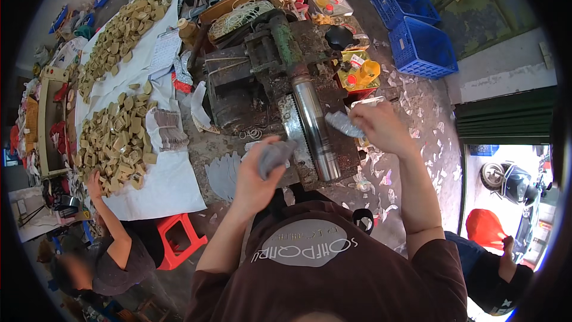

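While blue crates [424,50] stand beyond, a steel cylinder [312,120] separates both hands [253,182] [384,130].

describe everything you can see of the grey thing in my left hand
The grey piece is a flattish, slightly curved shape with a fairly smooth surface. Whether it is one sheet or several, and what material, can't be told. The left hand grips it, partly covering it. It slants, its far end up and to the right in the view, just left of the polished metal cylinder.
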The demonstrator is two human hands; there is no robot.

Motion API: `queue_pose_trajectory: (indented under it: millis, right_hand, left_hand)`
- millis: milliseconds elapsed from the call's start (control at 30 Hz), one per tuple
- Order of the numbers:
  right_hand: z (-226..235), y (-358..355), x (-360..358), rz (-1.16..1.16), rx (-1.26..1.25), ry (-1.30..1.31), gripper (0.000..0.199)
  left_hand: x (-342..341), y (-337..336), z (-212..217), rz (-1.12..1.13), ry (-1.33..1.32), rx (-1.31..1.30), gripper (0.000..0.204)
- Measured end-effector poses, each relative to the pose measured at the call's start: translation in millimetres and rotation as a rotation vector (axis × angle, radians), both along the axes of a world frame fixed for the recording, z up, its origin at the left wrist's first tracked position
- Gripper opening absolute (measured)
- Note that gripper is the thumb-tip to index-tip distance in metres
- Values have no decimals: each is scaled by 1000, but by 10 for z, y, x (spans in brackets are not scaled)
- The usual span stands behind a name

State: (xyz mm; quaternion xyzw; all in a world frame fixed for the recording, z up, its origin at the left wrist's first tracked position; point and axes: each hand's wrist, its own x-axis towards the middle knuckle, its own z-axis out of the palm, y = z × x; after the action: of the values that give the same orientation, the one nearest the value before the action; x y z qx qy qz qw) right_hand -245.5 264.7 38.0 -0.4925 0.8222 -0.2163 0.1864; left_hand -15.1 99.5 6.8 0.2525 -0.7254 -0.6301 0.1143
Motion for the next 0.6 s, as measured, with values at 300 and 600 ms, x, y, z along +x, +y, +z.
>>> queue_pose_trajectory:
  millis: [300, 600]
  right_hand:
    - [-223, -253, 245, -164, -284, -15, 13]
    - [-344, -109, 277, -359, -425, -256, 21]
  left_hand:
    - [-120, 135, 48, -108, -66, -290, 48]
    - [1051, -774, -230, 346, -140, -414, 45]
